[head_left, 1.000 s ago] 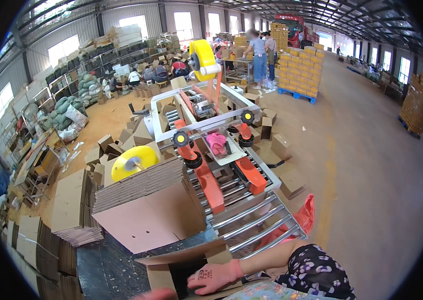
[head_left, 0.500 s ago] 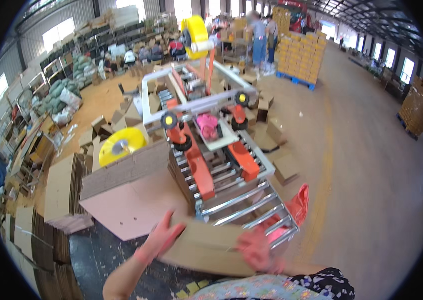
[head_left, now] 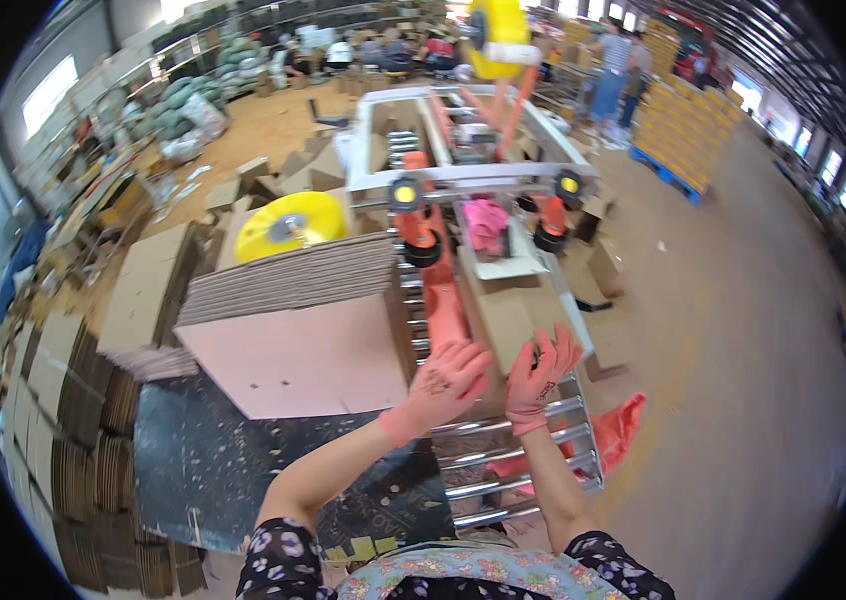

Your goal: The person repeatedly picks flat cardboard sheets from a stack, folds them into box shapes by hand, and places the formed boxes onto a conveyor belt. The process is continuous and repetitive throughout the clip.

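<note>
A brown cardboard box [head_left: 521, 306] lies on the roller conveyor, reaching under the front of the taping machine. At its near left corner is my left hand [head_left: 451, 378], in a pink glove, open with the fingers stretched forward. My right hand [head_left: 541, 380], gloved the same way, is open at the box's near right end, its fingers pointing up and a little apart. Both hands seem to touch the box, but the contact is partly hidden. An orange guide rail [head_left: 443, 305] runs along the box's left side.
Left of the conveyor, a thick stack of flat cardboard [head_left: 293, 350] stands on a dark tabletop [head_left: 203, 460]. Behind it is a yellow tape roll [head_left: 291, 225]. Bare steel rollers [head_left: 488, 462] lie nearest me, and red cloth [head_left: 621, 435] hangs at their right side.
The cardboard has gone from in front of my body forward onto the conveyor. Both hands have moved forward and opened from their hold on it. The whole view has shifted.
</note>
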The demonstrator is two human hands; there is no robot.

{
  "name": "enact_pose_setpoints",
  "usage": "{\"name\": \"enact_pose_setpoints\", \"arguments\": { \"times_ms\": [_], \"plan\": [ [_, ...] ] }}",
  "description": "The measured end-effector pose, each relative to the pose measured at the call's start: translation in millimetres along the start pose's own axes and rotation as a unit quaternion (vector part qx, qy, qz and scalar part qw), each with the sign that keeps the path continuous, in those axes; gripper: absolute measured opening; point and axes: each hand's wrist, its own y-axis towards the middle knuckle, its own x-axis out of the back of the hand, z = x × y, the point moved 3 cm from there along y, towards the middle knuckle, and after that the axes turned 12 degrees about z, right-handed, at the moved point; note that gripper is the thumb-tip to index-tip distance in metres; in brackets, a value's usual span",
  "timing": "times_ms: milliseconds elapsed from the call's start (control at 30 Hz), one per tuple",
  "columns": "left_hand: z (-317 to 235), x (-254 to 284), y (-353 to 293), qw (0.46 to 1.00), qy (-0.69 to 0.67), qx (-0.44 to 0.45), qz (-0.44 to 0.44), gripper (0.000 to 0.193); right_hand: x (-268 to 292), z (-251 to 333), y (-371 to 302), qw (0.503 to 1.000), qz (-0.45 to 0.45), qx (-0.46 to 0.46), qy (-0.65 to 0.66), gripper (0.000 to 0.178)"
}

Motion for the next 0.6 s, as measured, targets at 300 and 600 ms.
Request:
{"name": "enact_pose_setpoints", "arguments": {
  "times_ms": [300, 600],
  "plan": [
    [98, 172, -203, 0.862, 0.381, 0.309, -0.126, 0.049, -131, 256, 53, 0.864, 0.363, 0.348, -0.021, 0.068],
    [131, 268, -244, 0.857, 0.140, 0.491, 0.068, 0.040, 20, 221, -9, 0.713, 0.378, 0.431, 0.403, 0.024]
  ]
}}
